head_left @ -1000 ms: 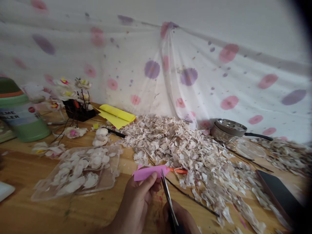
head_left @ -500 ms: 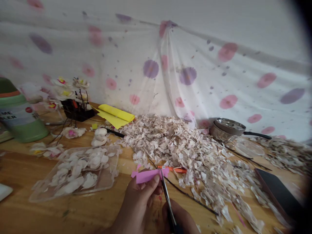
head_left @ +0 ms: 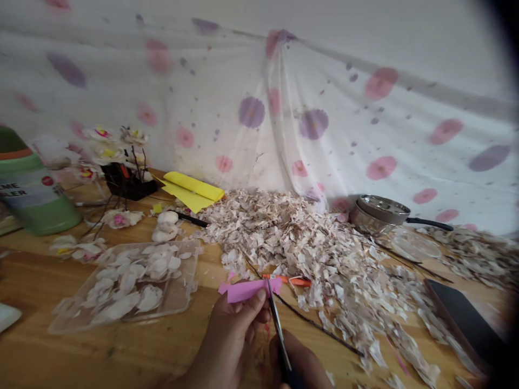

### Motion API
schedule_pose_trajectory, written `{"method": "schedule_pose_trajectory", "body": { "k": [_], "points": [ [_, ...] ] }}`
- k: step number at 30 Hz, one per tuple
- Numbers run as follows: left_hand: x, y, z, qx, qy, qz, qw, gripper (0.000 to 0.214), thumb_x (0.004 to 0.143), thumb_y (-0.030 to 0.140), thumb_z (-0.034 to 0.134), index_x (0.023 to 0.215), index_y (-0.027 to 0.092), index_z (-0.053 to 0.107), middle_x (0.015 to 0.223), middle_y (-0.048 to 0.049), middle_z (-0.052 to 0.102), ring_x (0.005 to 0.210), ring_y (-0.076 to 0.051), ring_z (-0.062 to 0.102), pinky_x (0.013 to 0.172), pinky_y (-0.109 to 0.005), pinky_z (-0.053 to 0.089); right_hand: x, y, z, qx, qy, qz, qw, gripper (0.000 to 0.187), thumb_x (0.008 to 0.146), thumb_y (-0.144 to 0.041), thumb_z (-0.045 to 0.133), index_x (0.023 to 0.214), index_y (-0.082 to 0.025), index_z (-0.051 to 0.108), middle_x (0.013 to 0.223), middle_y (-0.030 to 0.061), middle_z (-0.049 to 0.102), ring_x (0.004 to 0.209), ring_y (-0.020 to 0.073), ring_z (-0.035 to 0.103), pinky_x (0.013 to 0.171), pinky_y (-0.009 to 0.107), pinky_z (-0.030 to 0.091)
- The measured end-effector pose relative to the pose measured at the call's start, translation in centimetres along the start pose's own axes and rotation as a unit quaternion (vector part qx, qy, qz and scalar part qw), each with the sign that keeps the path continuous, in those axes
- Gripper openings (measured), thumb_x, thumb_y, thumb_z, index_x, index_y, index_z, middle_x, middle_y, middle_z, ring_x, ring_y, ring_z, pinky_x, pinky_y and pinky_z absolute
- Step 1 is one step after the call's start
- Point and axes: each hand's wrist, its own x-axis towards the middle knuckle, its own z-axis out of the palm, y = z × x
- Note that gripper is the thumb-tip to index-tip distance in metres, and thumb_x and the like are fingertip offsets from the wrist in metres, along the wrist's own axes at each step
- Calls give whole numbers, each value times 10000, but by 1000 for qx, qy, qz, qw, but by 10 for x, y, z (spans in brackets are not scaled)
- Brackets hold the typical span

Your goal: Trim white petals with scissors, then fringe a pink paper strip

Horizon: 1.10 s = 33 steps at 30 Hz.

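Note:
Between the thumb and fingers of my left hand [head_left: 233, 332] is a strip of pink paper [head_left: 243, 292], held level above the wooden table. My right hand [head_left: 302, 359] is closed around the dark handles of a pair of scissors [head_left: 279, 327]. Their blades point up and away from me and cross the pink strip near its right end, just beside my left thumb. Behind the strip lies an orange tool [head_left: 298, 281], partly hidden. A thin dark twig [head_left: 320, 325] runs to the right of the scissors.
A large heap of pale dried petals [head_left: 284, 232] spreads behind my hands. Left lies a clear plastic tray [head_left: 178, 302] with white petals, near a green bottle [head_left: 36, 202] and artificial flowers [head_left: 107, 151]. Yellow paper [head_left: 194, 189], a small pan [head_left: 381, 210] and a phone [head_left: 462, 319] lie around.
Hardly anything differs. Both hands, the pink strip and the scissors stay almost in place, and the view has shifted very slightly.

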Motion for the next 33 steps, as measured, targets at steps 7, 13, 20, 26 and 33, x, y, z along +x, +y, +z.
{"method": "schedule_pose_trajectory", "body": {
  "k": [7, 13, 20, 26, 33],
  "points": [
    [-1, 1, 1, -14, -8, -6, 1000, 381, 435, 354, 932, 652, 164, 683, 597, 13, 659, 547, -104, 545, 556, -224, 450, 3, 19, 7, -39, 25, -26, 999, 816, 515, -1020, 251, 720, -247, 416, 563, -13, 448, 512, 168, 437, 493, 281, 352],
    [-3, 1, -2, -17, -10, -8, 1000, 379, 451, 349, 930, 665, 161, 680, 612, 14, 653, 560, -109, 542, 556, -223, 449, -4, 3, 0, -51, 8, -26, 998, 760, 576, -992, 275, 699, -247, 362, 577, -22, 416, 518, 152, 405, 495, 267, 330],
    [-1, 2, -2, -19, -17, -3, 1000, 348, 490, 337, 920, 664, 166, 672, 605, 19, 639, 571, -109, 539, 567, -218, 452, -9, -13, -9, -52, -10, -26, 998, 691, 678, -926, 322, 736, -241, 383, 592, -34, 407, 534, 144, 398, 531, 259, 373],
    [1, 0, -3, -22, -24, 1, 999, 342, 500, 334, 918, 686, 172, 680, 627, 13, 658, 575, -112, 550, 566, -221, 459, -7, -11, -12, -53, -40, -18, 998, 681, 674, -922, 351, 749, -246, 385, 632, -26, 411, 560, 146, 375, 530, 259, 366],
    [0, 2, -5, -17, -27, 3, 999, 345, 506, 348, 913, 689, 166, 685, 634, 8, 660, 588, -117, 552, 570, -225, 461, -11, -35, -12, -60, -27, 27, 997, 791, 578, -1006, 274, 726, -236, 381, 640, -23, 383, 583, 149, 350, 554, 277, 327]
  ]
}}
